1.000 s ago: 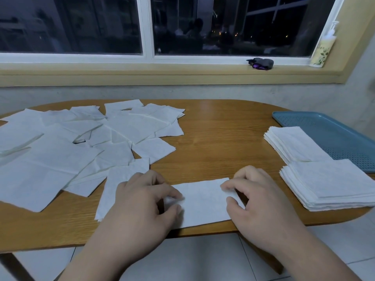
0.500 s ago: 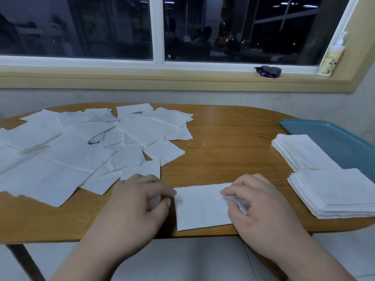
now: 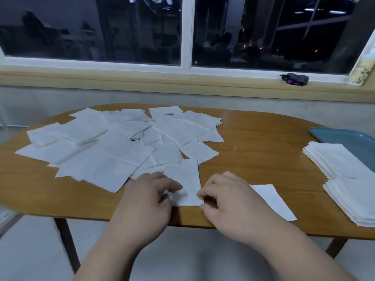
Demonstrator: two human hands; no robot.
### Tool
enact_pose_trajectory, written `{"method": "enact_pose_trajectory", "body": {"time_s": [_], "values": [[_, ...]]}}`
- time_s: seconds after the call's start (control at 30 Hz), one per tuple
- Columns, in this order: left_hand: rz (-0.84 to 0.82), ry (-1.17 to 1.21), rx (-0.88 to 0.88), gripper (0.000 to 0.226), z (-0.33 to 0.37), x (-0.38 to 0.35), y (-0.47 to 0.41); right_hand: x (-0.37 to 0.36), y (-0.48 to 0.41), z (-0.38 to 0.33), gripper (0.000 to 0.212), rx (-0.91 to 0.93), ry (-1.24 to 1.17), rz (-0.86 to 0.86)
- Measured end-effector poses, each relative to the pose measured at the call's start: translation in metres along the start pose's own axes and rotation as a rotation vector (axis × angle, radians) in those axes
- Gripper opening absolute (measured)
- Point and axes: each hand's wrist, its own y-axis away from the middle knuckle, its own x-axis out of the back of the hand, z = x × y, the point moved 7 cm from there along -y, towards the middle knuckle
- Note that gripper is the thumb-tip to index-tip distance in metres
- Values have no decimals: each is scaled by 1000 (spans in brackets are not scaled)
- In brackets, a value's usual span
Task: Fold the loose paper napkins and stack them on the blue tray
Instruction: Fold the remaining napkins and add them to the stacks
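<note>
left hand (image 3: 150,197): thumb and forefinger pinch the near left edge of the napkin (image 3: 187,179)
right hand (image 3: 229,201): fingers curled, fingertips and thumb pinch the napkin's near right corner
napkin: a narrow white strip lying flat between my hands, its long side running away from me, its near end just inside the front edge and its far end touching the loose napkins (image 3: 113,151)
loose napkins: overlapping sheets spread over the left half, reaching the left rim and close to the far rim
folded piece (image 3: 274,201): flat, just right of my right hand, near corner close to the front edge
folded stacks (image 3: 336,159): two at the right end, one behind the other, the far one against the near side of the blue tray (image 3: 343,136)
open room: bare wood between the loose napkins and the stacks
surface (image 3: 253,134): oval, wooden, on dark legs
room: dark window, pale sill with a small dark object (image 3: 295,79) and a bottle (image 3: 363,71), pale floor below
</note>
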Motion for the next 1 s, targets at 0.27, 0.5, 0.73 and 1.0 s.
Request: {"method": "enact_pose_trajectory", "body": {"time_s": [0.27, 0.5, 0.73, 1.0], "values": [[-28, 32, -26, 38, 1, -1, -1, -5, -11, 0, 20, -38, 102, -38], [-122, 2, -14, 36, 3, -7, 1, -6, -9, 0, 18, -49, 98, -67], [-139, -59, 16, 34, 4, -7, 0, -3, -5, 3, 14, -40, 98, -93], [-122, -107, 8, 21, 7, -11, 0, 5, -12, -1, 11, -24, 49, -14]]}}
